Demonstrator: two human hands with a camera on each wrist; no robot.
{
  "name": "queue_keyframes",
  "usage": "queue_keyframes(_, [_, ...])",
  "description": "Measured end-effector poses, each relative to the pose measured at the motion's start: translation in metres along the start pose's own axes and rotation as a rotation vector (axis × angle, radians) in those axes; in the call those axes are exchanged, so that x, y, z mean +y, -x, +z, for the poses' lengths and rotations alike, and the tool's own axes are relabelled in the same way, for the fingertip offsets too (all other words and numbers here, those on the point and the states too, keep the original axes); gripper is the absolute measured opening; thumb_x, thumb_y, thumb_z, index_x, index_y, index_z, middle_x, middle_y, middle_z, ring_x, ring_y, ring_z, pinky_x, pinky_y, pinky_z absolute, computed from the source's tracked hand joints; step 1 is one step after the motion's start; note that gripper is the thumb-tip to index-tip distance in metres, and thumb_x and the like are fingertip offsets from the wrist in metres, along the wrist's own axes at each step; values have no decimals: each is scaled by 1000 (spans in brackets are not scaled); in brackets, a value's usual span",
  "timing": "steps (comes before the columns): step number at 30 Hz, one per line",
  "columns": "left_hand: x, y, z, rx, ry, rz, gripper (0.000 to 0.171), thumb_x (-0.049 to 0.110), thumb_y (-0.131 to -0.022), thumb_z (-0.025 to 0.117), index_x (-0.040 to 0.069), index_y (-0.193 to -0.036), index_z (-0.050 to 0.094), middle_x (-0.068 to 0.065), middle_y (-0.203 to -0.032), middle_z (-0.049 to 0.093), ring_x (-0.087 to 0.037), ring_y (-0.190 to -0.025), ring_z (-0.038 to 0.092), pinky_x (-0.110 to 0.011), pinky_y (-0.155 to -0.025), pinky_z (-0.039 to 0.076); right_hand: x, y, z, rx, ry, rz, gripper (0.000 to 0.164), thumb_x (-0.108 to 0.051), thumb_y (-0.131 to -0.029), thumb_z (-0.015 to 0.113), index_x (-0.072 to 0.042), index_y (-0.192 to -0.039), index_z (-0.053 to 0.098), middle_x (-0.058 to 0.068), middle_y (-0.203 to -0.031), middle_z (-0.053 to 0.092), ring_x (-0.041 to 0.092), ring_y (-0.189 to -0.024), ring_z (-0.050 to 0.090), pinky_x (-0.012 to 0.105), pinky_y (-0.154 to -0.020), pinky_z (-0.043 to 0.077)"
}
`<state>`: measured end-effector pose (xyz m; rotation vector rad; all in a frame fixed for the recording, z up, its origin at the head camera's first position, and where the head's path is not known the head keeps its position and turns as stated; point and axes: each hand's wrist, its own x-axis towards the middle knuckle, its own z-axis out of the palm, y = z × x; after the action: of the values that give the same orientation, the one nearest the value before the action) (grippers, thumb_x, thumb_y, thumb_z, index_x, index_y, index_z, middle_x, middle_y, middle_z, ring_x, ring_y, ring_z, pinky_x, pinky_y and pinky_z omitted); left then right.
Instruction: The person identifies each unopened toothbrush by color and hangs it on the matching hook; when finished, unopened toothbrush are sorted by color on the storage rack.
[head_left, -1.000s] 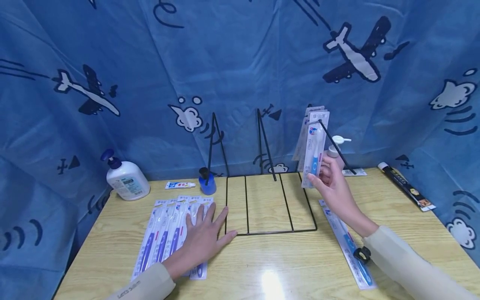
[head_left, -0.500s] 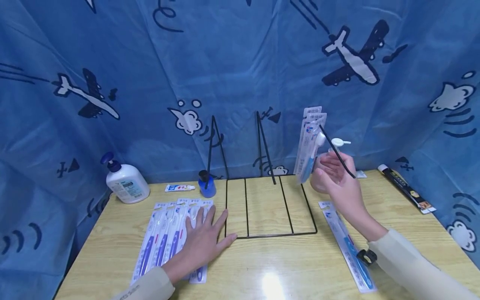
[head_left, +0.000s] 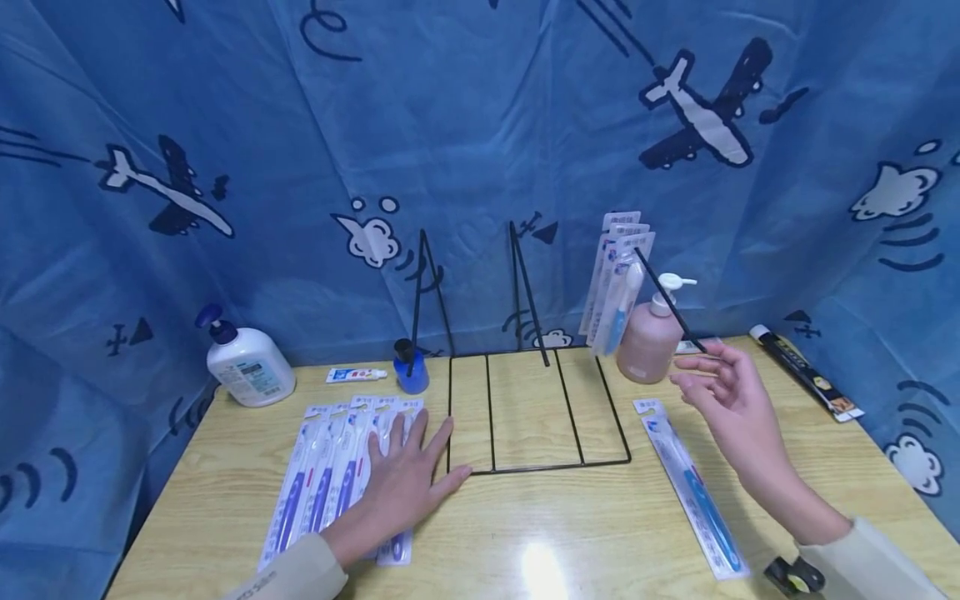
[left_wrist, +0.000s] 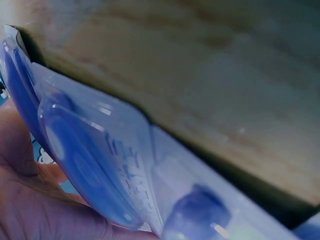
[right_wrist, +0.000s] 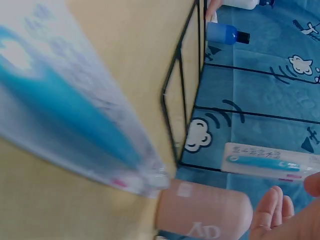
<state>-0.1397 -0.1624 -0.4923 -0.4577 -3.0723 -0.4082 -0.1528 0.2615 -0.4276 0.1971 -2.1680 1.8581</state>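
My right hand (head_left: pixel 738 408) is beside the front tip of the wire rack's right arm, fingers loosely bent and holding nothing. Whether a fingertip touches the rod is unclear. On that arm hang several packaged toothbrushes (head_left: pixel 619 308) with blue handles; one hanging pack (right_wrist: pixel 270 161) shows in the right wrist view. Another blue packaged toothbrush (head_left: pixel 693 492) lies on the table below my right hand. My left hand (head_left: pixel 405 471) rests with fingers spread over a row of purple packaged toothbrushes (head_left: pixel 322 475), its fingertips by the left edge of the black wire rack (head_left: pixel 525 472).
A pink pump bottle (head_left: pixel 647 346) stands behind the rack's right side. At the back left are a white pump bottle (head_left: pixel 251 367), a toothpaste tube (head_left: pixel 356 375) and a small blue bottle (head_left: pixel 411 373). A black box (head_left: pixel 806 372) lies far right. A blue curtain (head_left: pixel 465 150) hangs behind.
My right hand has let go of the packaged toothbrush, now hanging on the rack's right arm, and has drawn back to the right and toward me. My left hand has stayed in place.
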Motion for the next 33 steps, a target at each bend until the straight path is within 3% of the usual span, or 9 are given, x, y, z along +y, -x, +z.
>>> queue_keyframes(2, [0, -1, 0, 3, -2, 2, 79, 65, -106, 59, 15, -167, 47, -28, -168, 37, -61, -154, 27, -89, -112, 17, 5, 6, -8, -8, -1, 45, 42, -4, -111, 63, -12, -147, 43, -4, -124, 68, 4, -107, 71, 18, -86, 58])
queue_keyframes(5, [0, -1, 0, 1, 6, 6, 79, 65, -106, 58, 15, -167, 47, -28, -169, 37, -61, -154, 26, -89, -112, 16, 11, 18, -17, -25, 90, 140, 48, -10, -110, 66, -2, -151, 40, -4, -123, 68, 0, -104, 69, 18, -84, 58])
queue_keyframes(10, [-1, -2, 0, -3, 10, 7, 79, 65, -107, 58, 16, -167, 46, -28, -169, 36, -61, -154, 25, -89, -112, 16, 19, 35, -30, -128, 263, 305, 64, -20, -112, 66, 8, -159, 33, 20, -137, 62, -5, -102, 63, 20, -83, 56])
queue_keyframes(12, [-1, -1, 0, -1, 9, 8, 79, 66, -107, 57, 16, -167, 46, -28, -169, 36, -61, -154, 26, -89, -112, 16, 22, 39, -34, -169, 271, 349, 65, -19, -112, 66, 9, -159, 32, 28, -141, 59, -2, -102, 65, 23, -83, 58])
queue_keyframes(15, [-1, -1, 0, 0, 8, 7, 80, 66, -107, 57, 16, -167, 46, -28, -169, 36, -62, -154, 26, -90, -112, 16, 27, 43, -39, -198, 275, 406, 67, -19, -110, 68, 11, -159, 32, 30, -140, 60, 3, -100, 68, 26, -83, 60])
queue_keyframes(20, [-1, -1, 0, -1, 10, 6, 79, 66, -107, 57, 16, -167, 46, -28, -170, 35, -62, -154, 25, -89, -112, 15, 35, 47, -49, -251, 361, 511, 81, -34, -108, 73, 12, -160, 31, 27, -140, 61, 13, -105, 69, 29, -81, 59])
queue_keyframes(25, [-1, -1, 1, -8, 8, 4, 80, 67, -107, 56, 17, -168, 45, -28, -171, 34, -61, -155, 23, -89, -113, 14, 40, 51, -53, -320, 464, 590, 90, -45, -102, 80, 14, -156, 38, 21, -132, 65, 23, -108, 67, 31, -78, 58])
queue_keyframes(27, [0, -1, 1, -8, 6, 3, 80, 68, -107, 56, 17, -168, 45, -27, -171, 34, -61, -155, 23, -89, -113, 14, 41, 53, -52, -345, 506, 603, 89, -47, -99, 83, 14, -152, 45, 14, -123, 67, 22, -102, 64, 31, -76, 55])
queue_keyframes(33, [-1, -1, 0, -3, -7, -3, 80, 68, -106, 56, 17, -168, 46, -27, -170, 35, -61, -155, 25, -89, -113, 16, 43, 57, -48, -405, 594, 539, 58, -35, -96, 87, 8, -128, 67, 2, -96, 61, 21, -86, 54, 29, -68, 44])
